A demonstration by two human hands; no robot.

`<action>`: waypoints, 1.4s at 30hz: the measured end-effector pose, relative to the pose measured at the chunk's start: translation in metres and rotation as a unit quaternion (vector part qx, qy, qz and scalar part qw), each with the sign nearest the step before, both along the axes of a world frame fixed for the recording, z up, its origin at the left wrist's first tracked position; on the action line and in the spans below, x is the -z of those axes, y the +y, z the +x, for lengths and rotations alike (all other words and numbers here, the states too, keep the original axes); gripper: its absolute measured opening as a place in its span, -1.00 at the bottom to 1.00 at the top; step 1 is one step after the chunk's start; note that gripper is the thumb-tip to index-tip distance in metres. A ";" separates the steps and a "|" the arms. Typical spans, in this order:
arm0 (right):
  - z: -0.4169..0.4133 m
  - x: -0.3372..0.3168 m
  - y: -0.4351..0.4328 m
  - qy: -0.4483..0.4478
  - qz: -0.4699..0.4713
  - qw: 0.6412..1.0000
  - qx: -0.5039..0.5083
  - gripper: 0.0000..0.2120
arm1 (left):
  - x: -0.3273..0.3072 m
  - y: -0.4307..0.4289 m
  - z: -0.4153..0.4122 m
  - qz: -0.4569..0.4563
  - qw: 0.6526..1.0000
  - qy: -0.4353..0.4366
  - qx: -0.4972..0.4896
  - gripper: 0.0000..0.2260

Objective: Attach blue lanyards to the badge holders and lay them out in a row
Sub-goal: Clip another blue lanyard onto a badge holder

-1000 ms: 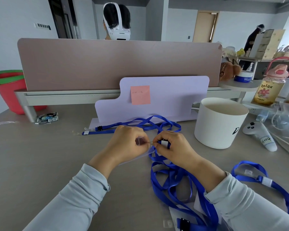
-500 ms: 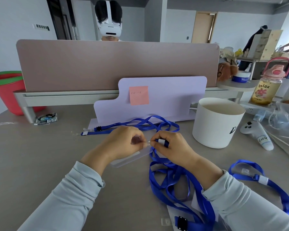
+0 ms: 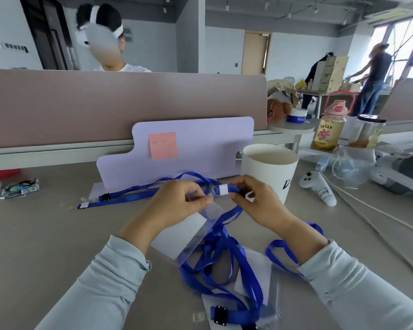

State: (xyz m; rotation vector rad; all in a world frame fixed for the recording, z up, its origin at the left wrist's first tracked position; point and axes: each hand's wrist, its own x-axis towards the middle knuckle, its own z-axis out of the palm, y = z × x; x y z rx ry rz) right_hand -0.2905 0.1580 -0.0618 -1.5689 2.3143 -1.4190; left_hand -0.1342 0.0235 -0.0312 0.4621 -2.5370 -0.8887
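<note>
My left hand (image 3: 177, 201) pinches the top edge of a clear badge holder (image 3: 188, 236), which hangs tilted down toward the desk. My right hand (image 3: 253, 201) grips the clip end of a blue lanyard (image 3: 224, 189) with its white tab, held against the holder's top. The strap of that lanyard drops into a tangle of blue lanyards (image 3: 219, 265) lying over more clear holders near the front edge. One lanyard with a holder (image 3: 119, 198) lies stretched out on the desk behind my left hand.
A white cup (image 3: 267, 172) stands just behind my right hand. A lilac card stand (image 3: 200, 146) with a pink note leans on the divider. A controller (image 3: 320, 189), cables and bottles sit at the right. A person sits beyond the divider.
Both hands have lifted slightly with the holder and the clip end. The holder now hangs lower and more tilted. The camera has shifted to the right.
</note>
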 end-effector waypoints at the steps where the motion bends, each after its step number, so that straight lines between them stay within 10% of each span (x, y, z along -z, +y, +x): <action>1: -0.006 0.001 0.009 -0.005 -0.002 1.000 0.010 -0.87 | 0.000 0.007 -0.008 -0.001 1.000 -0.002 0.010 -0.81; 8: -0.034 0.006 0.078 -0.006 0.098 0.990 0.103 -0.84 | 0.007 0.051 -0.051 -0.043 0.997 -0.018 0.058 -0.81; 19: -0.031 0.042 0.145 -0.010 0.429 0.899 0.085 0.10 | 0.010 0.063 -0.054 -0.026 0.999 -0.028 0.019 -0.84; 28: -0.037 0.052 0.123 -0.005 0.339 0.923 0.184 -0.04 | 0.013 0.063 -0.056 -0.027 0.999 -0.013 0.032 -0.85; 34: -0.038 0.054 0.109 0.093 0.324 0.923 0.187 -0.65 | 0.015 0.058 -0.056 -0.025 1.000 -0.001 0.013 -0.81; 42: -0.042 0.048 0.106 0.012 0.237 0.955 0.180 -0.85 | 0.009 0.052 -0.054 -0.033 0.998 0.022 -0.038 -0.81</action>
